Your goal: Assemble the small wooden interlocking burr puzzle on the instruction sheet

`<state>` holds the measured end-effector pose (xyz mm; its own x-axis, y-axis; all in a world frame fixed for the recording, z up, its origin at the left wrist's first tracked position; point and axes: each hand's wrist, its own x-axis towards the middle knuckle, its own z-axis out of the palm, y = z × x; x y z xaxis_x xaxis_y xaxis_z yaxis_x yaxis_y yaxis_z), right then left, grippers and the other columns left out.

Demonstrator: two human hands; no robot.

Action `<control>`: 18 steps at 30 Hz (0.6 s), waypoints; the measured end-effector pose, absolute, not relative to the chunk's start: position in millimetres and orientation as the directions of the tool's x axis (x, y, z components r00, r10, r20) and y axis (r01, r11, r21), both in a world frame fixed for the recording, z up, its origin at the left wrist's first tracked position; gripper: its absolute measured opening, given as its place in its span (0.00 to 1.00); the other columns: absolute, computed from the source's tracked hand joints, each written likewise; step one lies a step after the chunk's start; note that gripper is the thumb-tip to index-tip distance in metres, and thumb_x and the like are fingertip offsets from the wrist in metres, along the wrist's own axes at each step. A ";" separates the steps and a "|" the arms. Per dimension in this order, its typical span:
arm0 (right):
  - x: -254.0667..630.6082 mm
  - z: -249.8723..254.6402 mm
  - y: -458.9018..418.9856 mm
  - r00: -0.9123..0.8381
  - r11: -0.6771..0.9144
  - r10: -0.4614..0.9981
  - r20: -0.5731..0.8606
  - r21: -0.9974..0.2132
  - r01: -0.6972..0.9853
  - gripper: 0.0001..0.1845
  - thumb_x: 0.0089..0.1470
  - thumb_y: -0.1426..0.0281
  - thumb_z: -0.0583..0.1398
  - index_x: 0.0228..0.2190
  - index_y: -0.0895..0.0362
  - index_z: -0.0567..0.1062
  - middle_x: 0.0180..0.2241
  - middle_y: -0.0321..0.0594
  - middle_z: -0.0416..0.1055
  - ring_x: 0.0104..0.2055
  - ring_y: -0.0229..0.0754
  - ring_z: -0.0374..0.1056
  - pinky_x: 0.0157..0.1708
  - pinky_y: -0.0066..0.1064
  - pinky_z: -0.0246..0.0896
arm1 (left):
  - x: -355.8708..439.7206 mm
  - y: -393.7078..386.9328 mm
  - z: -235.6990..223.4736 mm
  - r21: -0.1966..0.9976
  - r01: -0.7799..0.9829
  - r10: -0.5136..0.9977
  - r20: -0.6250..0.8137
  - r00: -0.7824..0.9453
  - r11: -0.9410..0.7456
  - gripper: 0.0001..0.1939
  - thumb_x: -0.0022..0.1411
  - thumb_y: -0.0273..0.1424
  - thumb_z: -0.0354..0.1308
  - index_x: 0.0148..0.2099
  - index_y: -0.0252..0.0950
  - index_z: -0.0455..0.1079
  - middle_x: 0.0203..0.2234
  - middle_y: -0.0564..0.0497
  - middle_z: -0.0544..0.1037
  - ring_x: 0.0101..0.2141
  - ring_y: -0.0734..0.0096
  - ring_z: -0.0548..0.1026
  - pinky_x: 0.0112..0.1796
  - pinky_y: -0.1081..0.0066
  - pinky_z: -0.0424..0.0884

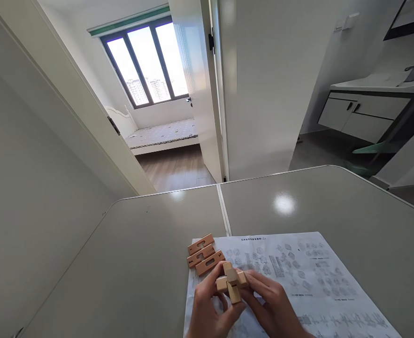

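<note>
Wooden puzzle cross [232,280] pinched in both grips, left hand [207,312], right hand [272,307]; three loose pieces [204,255] beside, on instruction sheet [309,277].

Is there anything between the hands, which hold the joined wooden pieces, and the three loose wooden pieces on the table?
Nothing visible. The left hand and right hand hold the joined wooden pieces just in front of the three loose pieces. Only bare instruction sheet lies between them.
</note>
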<state>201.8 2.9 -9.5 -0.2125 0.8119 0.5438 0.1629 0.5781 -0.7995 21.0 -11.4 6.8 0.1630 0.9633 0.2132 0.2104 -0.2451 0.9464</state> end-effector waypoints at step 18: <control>208.0 -12.9 1.6 -0.165 0.567 0.823 0.543 -0.781 0.263 0.11 0.71 0.63 0.59 0.49 0.49 0.79 0.44 0.45 0.82 0.40 0.45 0.82 0.34 0.28 0.80 | 15.9 -16.0 7.8 0.934 0.261 0.960 0.193 0.202 -0.243 0.44 0.52 0.25 0.74 0.69 0.49 0.65 0.59 0.42 0.77 0.42 0.62 0.81 0.30 0.76 0.80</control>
